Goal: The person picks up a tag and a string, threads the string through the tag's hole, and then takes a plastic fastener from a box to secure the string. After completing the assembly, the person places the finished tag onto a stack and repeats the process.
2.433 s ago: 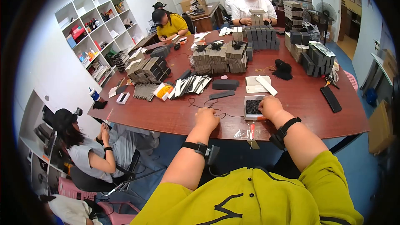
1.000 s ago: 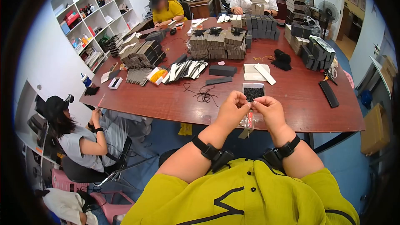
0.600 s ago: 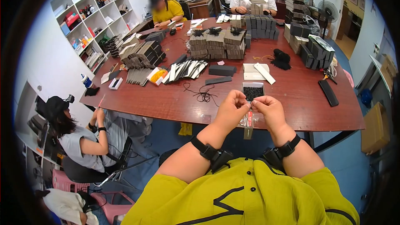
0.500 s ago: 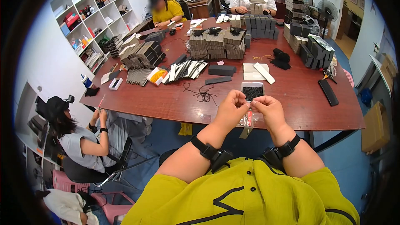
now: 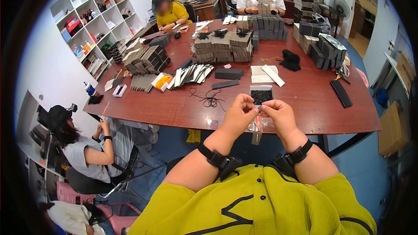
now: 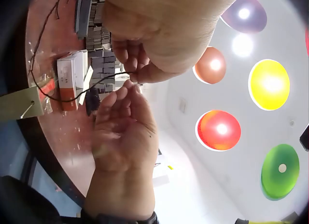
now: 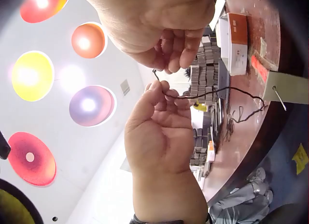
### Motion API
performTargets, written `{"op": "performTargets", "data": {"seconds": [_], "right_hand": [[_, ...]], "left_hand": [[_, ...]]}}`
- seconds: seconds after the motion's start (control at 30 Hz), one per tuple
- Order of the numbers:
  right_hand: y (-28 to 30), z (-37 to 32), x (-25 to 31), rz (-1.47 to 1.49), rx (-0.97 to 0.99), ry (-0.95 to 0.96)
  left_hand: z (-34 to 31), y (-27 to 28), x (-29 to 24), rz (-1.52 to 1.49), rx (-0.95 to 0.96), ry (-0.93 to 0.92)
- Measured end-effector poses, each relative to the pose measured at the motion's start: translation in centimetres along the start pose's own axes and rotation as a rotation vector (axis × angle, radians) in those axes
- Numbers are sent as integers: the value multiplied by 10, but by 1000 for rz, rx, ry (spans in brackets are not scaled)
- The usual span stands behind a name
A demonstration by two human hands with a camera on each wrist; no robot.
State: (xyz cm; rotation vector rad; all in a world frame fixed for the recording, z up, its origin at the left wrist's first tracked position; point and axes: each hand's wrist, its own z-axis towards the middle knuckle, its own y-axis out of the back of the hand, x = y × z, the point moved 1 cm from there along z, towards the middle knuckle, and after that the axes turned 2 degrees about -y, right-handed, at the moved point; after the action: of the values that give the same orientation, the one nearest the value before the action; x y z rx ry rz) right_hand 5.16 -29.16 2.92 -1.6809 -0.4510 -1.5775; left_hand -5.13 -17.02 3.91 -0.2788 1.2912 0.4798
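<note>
My left hand [image 5: 237, 115] and right hand [image 5: 281, 115] meet fingertip to fingertip at the near side of the white box [image 5: 273, 91] of small black pieces. Thumb and finger of the left hand [image 6: 169, 33] pinch a thin black cord [image 6: 87, 90], which hangs in a loose curve. A short cord end stands up from that pinch in the right wrist view, at the fingertips of the right hand [image 7: 159, 23]. Those fingers pinch a tiny dark piece, mostly hidden. Below the hands, a grey card [image 5: 257, 138] juts past the table's edge.
Tangled black cord [image 5: 210, 101] lies left of the hands. Beyond it are grey blocks [image 5: 229, 74], fanned white-and-black strips [image 5: 191, 76] and stacked grey bundles [image 5: 222, 47]. A phone [image 5: 341, 93] lies at right. One person sits at left; others sit across the table [image 5: 305, 104].
From the table beside the cord, my left hand has moved right; my right hand has left the box, and both now meet. Over the last half second they have barely moved, while the head view has shifted slightly.
</note>
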Motion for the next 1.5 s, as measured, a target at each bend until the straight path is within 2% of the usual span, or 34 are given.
{"op": "performTargets", "data": {"seconds": [0.6,0.77,1.0,1.2,1.3,1.37,1.4,1.47,1.5], "right_hand": [[-2,-3,-3,-145,10,89],[-2,-5,-3,-141,2,92],[-4,-6,-2,-116,10,114],[-4,-7,2,-202,19,106],[2,-2,-6,-156,60,87],[3,2,-11,200,102,-139],[2,2,-10,199,102,-139],[-2,-1,-7,233,117,-186],[-2,0,-8,232,117,-186]], "left_hand": [[0,-4,2,33,-11,-2],[0,-2,8,-77,-24,-79],[-1,-2,10,-109,-18,-75],[-1,-1,3,-93,9,25],[1,1,10,-150,15,31],[0,0,9,-419,100,67],[0,0,10,-420,99,67],[0,-1,14,-692,149,187],[0,0,16,-692,149,187]]}}
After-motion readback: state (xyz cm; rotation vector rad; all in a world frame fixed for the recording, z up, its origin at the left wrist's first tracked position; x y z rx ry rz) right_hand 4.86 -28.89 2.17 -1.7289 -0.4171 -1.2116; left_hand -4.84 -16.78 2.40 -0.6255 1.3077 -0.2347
